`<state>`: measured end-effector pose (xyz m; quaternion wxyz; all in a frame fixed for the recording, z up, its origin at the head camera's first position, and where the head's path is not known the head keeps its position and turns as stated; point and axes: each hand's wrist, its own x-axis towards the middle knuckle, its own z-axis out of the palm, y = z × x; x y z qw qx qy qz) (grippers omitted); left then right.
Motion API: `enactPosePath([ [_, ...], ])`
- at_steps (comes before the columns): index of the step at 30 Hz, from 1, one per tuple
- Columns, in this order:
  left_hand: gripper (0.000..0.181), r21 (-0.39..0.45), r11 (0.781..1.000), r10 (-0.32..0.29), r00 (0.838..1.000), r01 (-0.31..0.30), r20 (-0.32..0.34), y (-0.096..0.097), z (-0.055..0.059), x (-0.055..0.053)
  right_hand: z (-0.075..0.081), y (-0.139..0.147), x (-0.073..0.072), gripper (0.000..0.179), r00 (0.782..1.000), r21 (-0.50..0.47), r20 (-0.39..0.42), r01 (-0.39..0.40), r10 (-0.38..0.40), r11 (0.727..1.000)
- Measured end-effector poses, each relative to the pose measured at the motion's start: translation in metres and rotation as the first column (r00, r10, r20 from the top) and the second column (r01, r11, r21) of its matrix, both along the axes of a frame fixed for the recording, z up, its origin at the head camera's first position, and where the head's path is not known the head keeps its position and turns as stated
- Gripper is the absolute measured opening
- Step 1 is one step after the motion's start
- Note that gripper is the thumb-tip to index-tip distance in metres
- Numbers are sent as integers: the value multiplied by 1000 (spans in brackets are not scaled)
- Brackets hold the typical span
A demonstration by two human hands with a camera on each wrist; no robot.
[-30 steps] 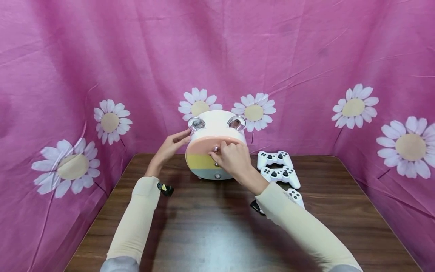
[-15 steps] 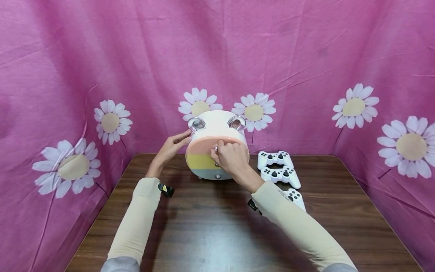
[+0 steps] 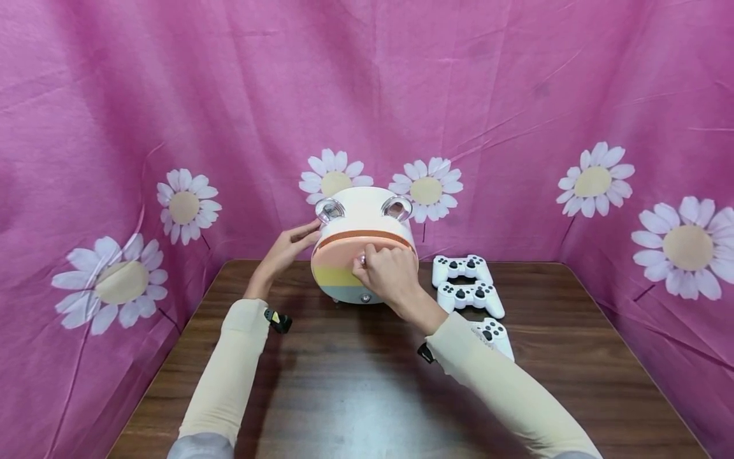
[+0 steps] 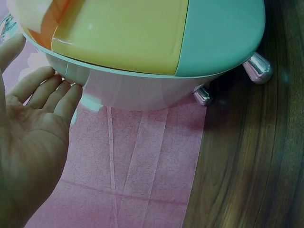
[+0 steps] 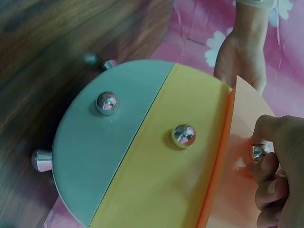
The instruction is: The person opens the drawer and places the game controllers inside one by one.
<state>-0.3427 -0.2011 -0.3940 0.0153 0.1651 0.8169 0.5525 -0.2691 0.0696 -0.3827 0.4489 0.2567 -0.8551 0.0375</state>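
Observation:
A rounded white drawer box [image 3: 362, 205] with two chrome rings on top stands at the back of the table. Its front has a peach drawer [image 3: 335, 252], a yellow drawer [image 5: 161, 142] and a mint drawer [image 5: 109, 137]. With curled fingers, my right hand [image 3: 392, 275] pinches the chrome knob [image 5: 258, 152] of the peach drawer. That drawer sits slightly out, and an orange gap shows along its top edge. My left hand [image 3: 282, 256] touches the box's side with nearly straight fingers, seen in the left wrist view. What lies inside the drawer is hidden.
Three white game controllers lie right of the box: one at the back [image 3: 462, 270], one in the middle [image 3: 471, 298], one nearer [image 3: 497, 338], partly behind my right sleeve. A pink flowered cloth [image 3: 487, 115] hangs behind the wooden table [image 3: 355, 382].
The peach drawer has come out a little toward me, with my right hand on its knob; an orange gap has appeared above it. My left hand has stayed at the box's side.

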Motion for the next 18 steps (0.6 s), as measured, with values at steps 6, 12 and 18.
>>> enactPosePath([
  [6, 57, 15, 1000, -3, 1000, 3, 24, -1, 3, -3, -1, 0, 14, 31, 1000, 11, 10, -18, 18, 1000],
  [12, 57, 22, 1000, -12, 999, 11, 33, -1, 2, -3, -4, 0, 28, 31, 998, -7, -22, -55, 55, 998],
  [18, 58, 17, 1000, -14, 1000, 14, 4, -1, -1, -1, -7, 1, 42, 32, 998, -18, -36, -47, 46, 999],
])
